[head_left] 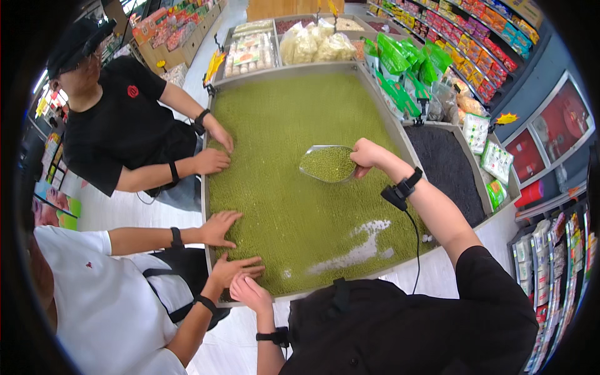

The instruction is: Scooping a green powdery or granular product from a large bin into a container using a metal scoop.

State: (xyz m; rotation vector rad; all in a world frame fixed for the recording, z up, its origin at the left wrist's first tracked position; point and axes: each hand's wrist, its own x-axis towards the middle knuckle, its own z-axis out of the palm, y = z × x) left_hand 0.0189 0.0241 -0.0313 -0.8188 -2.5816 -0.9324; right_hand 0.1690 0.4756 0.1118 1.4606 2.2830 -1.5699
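My right hand (368,157) grips the handle end of a clear scoop (307,176) over the middle of a wide bin. Green mung beans (332,164) lie heaped in the scoop. More mung beans (290,112) cover most of the bin's bottom, inside its grey rim (382,115). A pale bare patch shows toward the near right side. At the near left corner is my left hand (251,293), fingers curled in, right beside a co-worker's hand (236,272). Whether anything is inside its fingers is hidden.
Two co-workers stand along the left side, their hands (218,229) (213,161) on the beans or rim. Right of the bin is a compartment of black grains (445,164). Green bags (398,61) and clear bags (316,42) stand beyond. A cable (417,248) hangs from my right wrist.
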